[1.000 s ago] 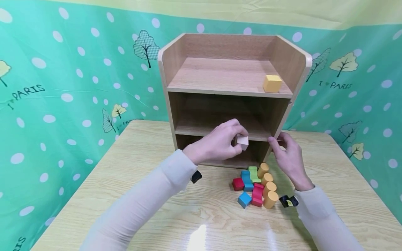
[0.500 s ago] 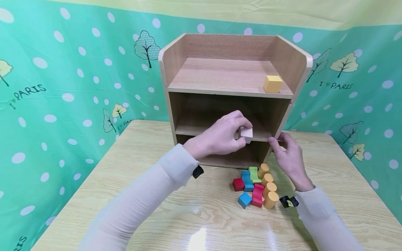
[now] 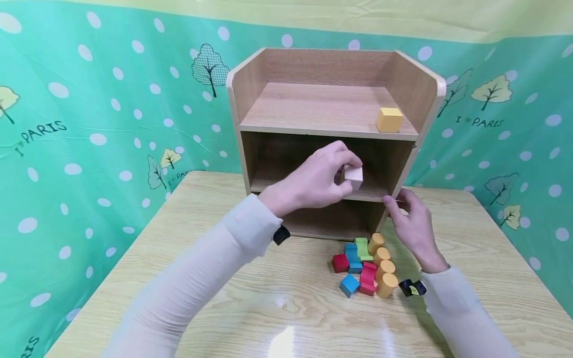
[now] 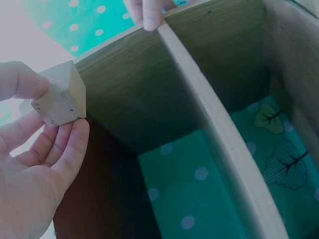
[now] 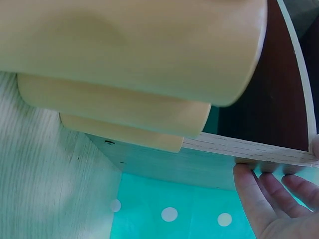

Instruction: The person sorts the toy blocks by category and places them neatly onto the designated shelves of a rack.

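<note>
My left hand pinches a pale, plain wooden cube between thumb and fingers. It holds the cube in front of the middle compartment of a small wooden shelf. In the left wrist view the cube appears held off the boards, left of the divider's edge. My right hand grips the shelf's right side panel, with the thumb at its front edge. The right wrist view has its fingertips against the panel's outer face. On the top shelf, near the right front corner, sits a yellow cube.
Several orange cylinders stand in a row on the table below the right hand. Beside them lie a red cube, a blue cube, and curved blocks in green, blue and red. A patterned cloth hangs behind.
My left hand has risen with the pale cube and shifted slightly right, from before the bottom compartment to before the middle one. The right hand has stayed on the side panel.
</note>
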A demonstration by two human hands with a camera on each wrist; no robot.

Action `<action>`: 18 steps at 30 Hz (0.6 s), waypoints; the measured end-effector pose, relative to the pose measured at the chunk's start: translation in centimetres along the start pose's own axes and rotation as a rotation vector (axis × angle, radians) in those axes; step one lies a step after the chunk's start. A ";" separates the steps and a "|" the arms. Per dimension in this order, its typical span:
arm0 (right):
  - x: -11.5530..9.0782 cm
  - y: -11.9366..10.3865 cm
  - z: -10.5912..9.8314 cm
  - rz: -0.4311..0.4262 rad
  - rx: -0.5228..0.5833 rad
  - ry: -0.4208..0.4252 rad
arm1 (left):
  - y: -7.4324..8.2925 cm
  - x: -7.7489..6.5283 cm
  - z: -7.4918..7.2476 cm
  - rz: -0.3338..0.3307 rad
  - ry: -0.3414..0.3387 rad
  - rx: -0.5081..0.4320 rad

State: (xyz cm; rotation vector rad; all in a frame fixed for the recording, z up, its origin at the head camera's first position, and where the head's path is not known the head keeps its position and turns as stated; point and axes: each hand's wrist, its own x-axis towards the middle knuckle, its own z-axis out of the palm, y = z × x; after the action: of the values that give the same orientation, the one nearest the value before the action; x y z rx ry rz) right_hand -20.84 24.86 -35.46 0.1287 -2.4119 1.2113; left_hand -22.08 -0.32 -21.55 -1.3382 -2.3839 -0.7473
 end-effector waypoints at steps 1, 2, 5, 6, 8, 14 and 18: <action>0.0 0.0 0.0 -0.001 0.000 0.002 | 0.0 0.1 -0.1 0.002 0.003 -0.001; 0.0 0.0 0.0 -0.003 -0.001 0.005 | 0.1 0.2 -0.3 0.006 0.007 -0.002; 0.1 0.0 0.0 -0.010 0.003 0.013 | 0.2 0.4 -0.7 0.021 0.014 -0.003; 0.1 0.0 0.0 -0.012 0.005 0.015 | 0.2 0.5 -0.8 0.022 0.013 -0.005; 0.1 0.0 0.0 -0.013 0.007 0.016 | 0.3 0.7 -1.2 0.028 0.017 -0.005; 0.1 0.1 0.1 -0.006 0.006 0.010 | 0.8 1.1 -2.4 0.027 0.024 -0.004; 0.1 0.1 0.1 -0.006 0.003 0.011 | 1.1 1.5 -3.1 0.014 0.020 -0.025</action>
State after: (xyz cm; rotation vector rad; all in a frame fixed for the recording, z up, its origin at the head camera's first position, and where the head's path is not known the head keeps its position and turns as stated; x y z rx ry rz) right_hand -20.97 24.88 -35.51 0.1291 -2.3989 1.2098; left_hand -21.85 -0.59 -17.94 -1.3495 -2.3554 -0.7853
